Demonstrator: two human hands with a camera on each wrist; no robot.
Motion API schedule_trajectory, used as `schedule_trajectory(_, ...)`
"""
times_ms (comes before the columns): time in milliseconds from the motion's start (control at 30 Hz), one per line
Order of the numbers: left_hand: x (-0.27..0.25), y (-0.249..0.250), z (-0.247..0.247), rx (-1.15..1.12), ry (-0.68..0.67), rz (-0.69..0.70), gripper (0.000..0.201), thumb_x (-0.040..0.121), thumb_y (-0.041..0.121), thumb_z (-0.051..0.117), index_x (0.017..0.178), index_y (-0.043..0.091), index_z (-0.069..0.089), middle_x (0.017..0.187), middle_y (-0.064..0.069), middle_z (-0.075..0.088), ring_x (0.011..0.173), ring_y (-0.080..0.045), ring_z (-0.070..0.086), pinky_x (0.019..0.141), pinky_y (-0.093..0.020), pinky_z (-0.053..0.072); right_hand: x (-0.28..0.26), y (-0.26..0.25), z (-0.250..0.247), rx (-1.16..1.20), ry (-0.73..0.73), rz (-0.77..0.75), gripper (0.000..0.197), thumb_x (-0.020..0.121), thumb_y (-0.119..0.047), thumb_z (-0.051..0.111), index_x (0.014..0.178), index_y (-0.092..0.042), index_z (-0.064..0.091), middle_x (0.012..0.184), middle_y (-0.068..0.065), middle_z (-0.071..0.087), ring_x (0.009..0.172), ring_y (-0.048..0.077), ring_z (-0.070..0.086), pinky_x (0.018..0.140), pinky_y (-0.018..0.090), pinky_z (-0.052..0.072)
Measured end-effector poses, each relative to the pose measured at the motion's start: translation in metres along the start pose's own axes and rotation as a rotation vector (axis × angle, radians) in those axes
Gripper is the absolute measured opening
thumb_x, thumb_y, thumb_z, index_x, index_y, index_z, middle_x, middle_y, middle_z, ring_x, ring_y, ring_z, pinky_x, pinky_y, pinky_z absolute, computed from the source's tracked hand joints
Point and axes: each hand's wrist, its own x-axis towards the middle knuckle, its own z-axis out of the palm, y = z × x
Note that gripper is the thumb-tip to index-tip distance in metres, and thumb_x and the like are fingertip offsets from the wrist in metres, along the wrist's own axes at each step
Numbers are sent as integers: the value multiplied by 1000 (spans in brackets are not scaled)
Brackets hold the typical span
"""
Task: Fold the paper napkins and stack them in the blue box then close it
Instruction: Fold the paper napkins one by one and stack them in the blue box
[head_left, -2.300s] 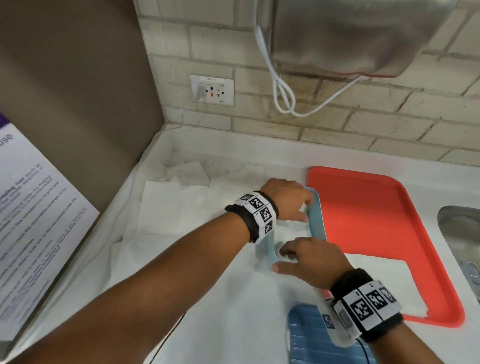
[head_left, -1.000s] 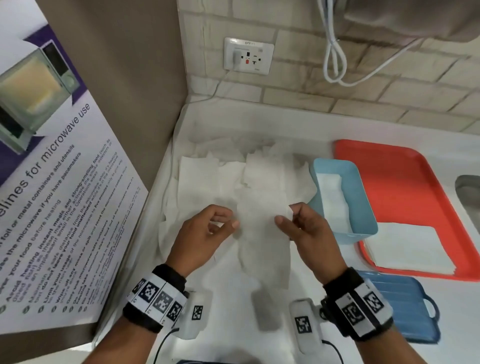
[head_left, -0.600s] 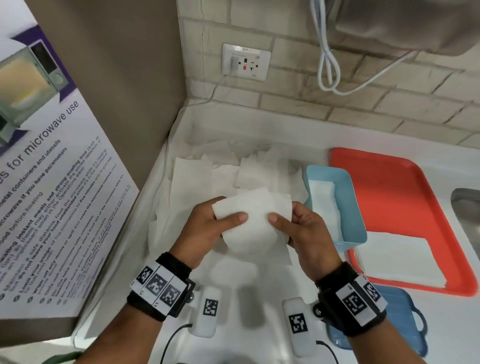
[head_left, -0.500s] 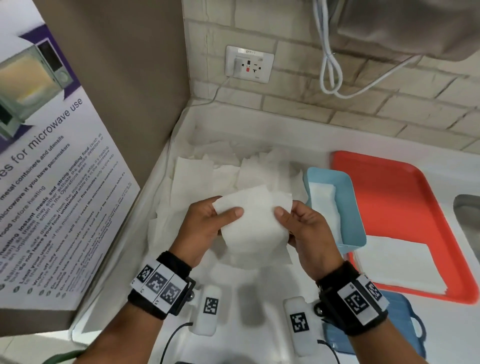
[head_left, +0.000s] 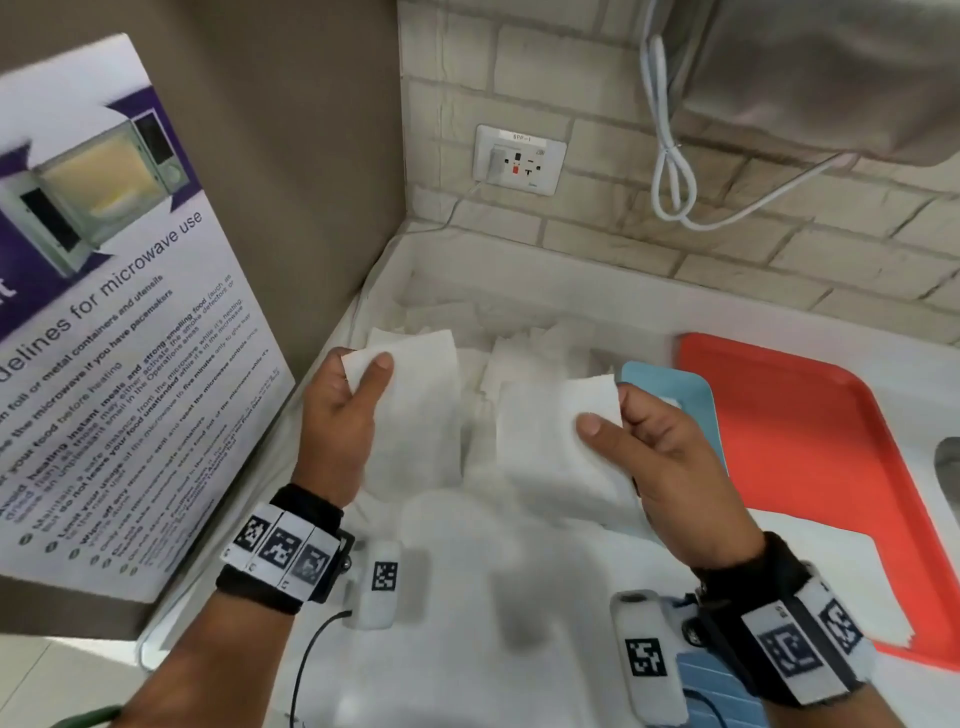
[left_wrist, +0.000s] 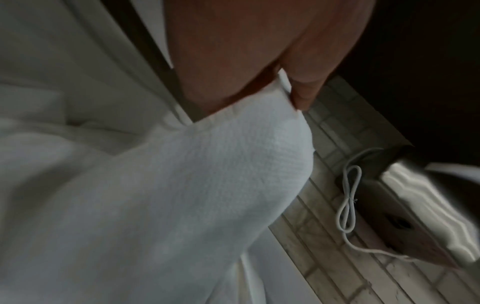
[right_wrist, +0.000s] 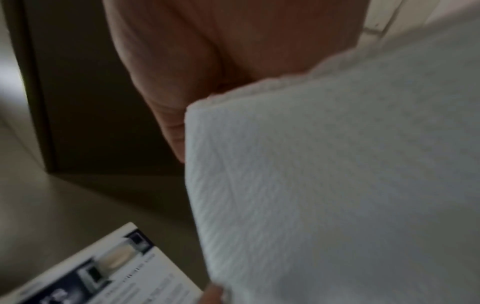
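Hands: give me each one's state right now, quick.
Left hand: pinching a corner of the napkin.
Right hand: pinching the napkin's opposite corner.

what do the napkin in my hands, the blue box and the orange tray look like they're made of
Napkin: soft embossed tissue paper, matte white; it droops between the hands and shows a dimpled weave up close.
Blue box: likely moulded plastic, smooth pale blue with rounded corners.
Orange tray: probably plastic too, even colour, raised rounded rim, slight sheen.
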Motion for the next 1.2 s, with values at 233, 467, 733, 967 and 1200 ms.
schedule_trajectory(233,-25,14,32,-72,-292,-132,48,92,36,74,116,-4,63,112,-17,73,99,-29,69,93,-50,55,17,-1,24,22,-21,-14,37,82,-31,77,105,-4,70,108,20,73,91,27,70,81,39,56)
schedule_trajectory(467,-38,10,49,-187,-289,-254,14,101,1,56,108,4,67,103,-12,74,91,-24,68,79,-38,57,36,39,33,-42,223,15,41,78,-35,83,94,1,71,117,12,69,103,27,67,92,46,53)
schedule_trajectory(733,-31,9,47,-204,-290,-253,12,104,20,56,96,15,62,97,-6,66,87,-19,64,73,-31,55,39,46,35,-47,220,14,77,76,-51,82,92,15,45,85,11,51,80,23,43,73,43,36)
schedule_trajectory(967,-22,1,43,-208,-269,-280,79,83,69,72,133,8,64,131,-12,70,123,-28,67,105,-47,52,49,52,40,31,273,10,87,68,-58,85,93,15,44,88,9,50,82,24,42,72,44,35)
schedule_trajectory(1200,-21,1,42,-130,-259,-139,25,94,5,70,119,1,68,114,-15,76,108,-33,73,91,-40,60,54,55,48,83,255,21,92,63,-61,87,97,14,46,86,20,53,85,26,46,76,46,39)
